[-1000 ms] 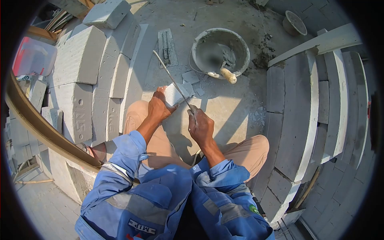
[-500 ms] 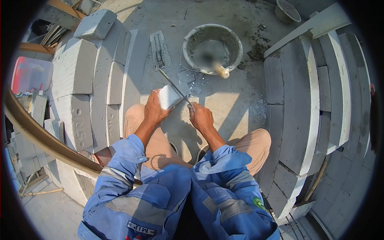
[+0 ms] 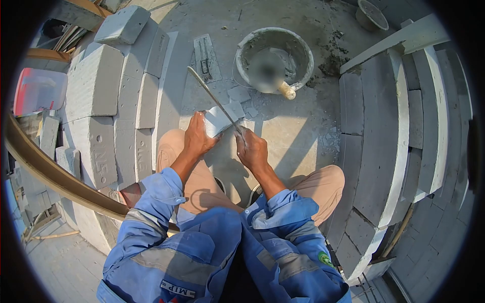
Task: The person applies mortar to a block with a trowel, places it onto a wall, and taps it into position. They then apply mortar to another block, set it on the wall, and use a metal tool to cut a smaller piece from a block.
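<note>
My left hand [image 3: 198,135] is wrapped round the near end of a white block piece [image 3: 216,121], which lies just beyond my knees. In my right hand [image 3: 251,148] is a long thin metal blade [image 3: 208,91], whose handle is hidden by my fingers. The blade crosses over the right side of the block piece and points up and to the left. Small broken white chips [image 3: 239,94] lie on the floor past the block.
A mortar bucket [image 3: 309,68] with a pale-handled tool [image 3: 287,91] stands ahead, beside a float [image 3: 206,58]. Stacked blocks [image 3: 103,83] rise at left, a block wall [image 3: 374,136] at right. A curved brown strip [image 3: 60,179] and a clear box [image 3: 43,91] are far left.
The blade's tip has swung up and left, and more of the blade shows beyond the block. The view has shifted slightly. Both hands keep their hold.
</note>
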`<state>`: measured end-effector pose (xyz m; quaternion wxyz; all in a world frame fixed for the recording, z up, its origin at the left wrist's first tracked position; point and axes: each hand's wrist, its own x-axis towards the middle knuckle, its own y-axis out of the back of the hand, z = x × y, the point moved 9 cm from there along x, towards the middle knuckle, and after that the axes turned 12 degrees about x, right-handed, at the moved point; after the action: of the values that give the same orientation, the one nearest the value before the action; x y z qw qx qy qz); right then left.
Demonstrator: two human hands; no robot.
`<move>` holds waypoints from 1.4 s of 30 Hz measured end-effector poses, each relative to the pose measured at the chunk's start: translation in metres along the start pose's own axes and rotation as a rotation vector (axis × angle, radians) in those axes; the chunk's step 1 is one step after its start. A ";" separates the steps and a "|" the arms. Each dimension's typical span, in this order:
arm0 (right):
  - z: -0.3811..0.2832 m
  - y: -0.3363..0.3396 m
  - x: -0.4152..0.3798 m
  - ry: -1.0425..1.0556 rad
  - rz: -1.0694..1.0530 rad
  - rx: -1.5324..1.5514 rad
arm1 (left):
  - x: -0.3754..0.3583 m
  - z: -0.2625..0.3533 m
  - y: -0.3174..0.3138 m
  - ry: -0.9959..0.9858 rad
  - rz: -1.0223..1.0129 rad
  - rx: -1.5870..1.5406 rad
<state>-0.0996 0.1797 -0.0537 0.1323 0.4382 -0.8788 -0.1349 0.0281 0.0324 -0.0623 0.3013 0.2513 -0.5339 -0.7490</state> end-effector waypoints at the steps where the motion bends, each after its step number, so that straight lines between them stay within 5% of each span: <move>1: -0.005 0.005 -0.002 0.043 0.061 0.092 | -0.001 -0.001 0.000 0.002 -0.003 0.000; 4: 0.045 -0.015 0.001 -0.120 -0.137 -0.201 | -0.002 0.006 0.006 -0.063 0.061 -0.042; 8: 0.036 -0.018 -0.004 -0.113 -0.154 -0.172 | -0.008 0.008 0.008 -0.078 0.099 0.022; 11: 0.027 -0.007 0.000 0.024 0.045 0.003 | -0.002 0.009 0.011 -0.078 0.092 0.041; 13: 0.072 -0.025 0.007 -0.231 -0.198 -0.259 | -0.002 0.011 0.010 -0.082 0.092 0.035; 20: 0.044 -0.014 0.009 -0.052 -0.059 -0.027 | 0.000 0.011 0.008 -0.061 0.063 0.002; 22: 0.083 -0.031 0.009 -0.223 -0.226 -0.275 | 0.000 0.006 0.007 -0.035 0.042 -0.032; 26: 0.076 -0.027 0.013 -0.159 -0.207 -0.252 | 0.006 0.007 0.008 -0.060 0.070 0.001; 28: 0.046 -0.009 0.013 -0.006 0.003 -0.042 | 0.003 0.008 0.007 -0.044 0.055 0.006; 34: 0.090 -0.030 0.018 -0.176 -0.208 -0.274 | 0.007 0.007 0.010 -0.042 0.052 0.004; 41: 0.087 -0.024 0.009 -0.030 -0.032 -0.083 | 0.002 0.004 0.005 0.026 -0.004 -0.003; 42: 0.104 -0.027 0.013 -0.168 -0.143 -0.213 | 0.004 0.004 0.006 0.034 0.002 0.007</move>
<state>-0.1237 0.1657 -0.1580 0.0941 0.4702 -0.8341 -0.2726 0.0237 0.0310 -0.0553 0.3104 0.2645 -0.5314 -0.7425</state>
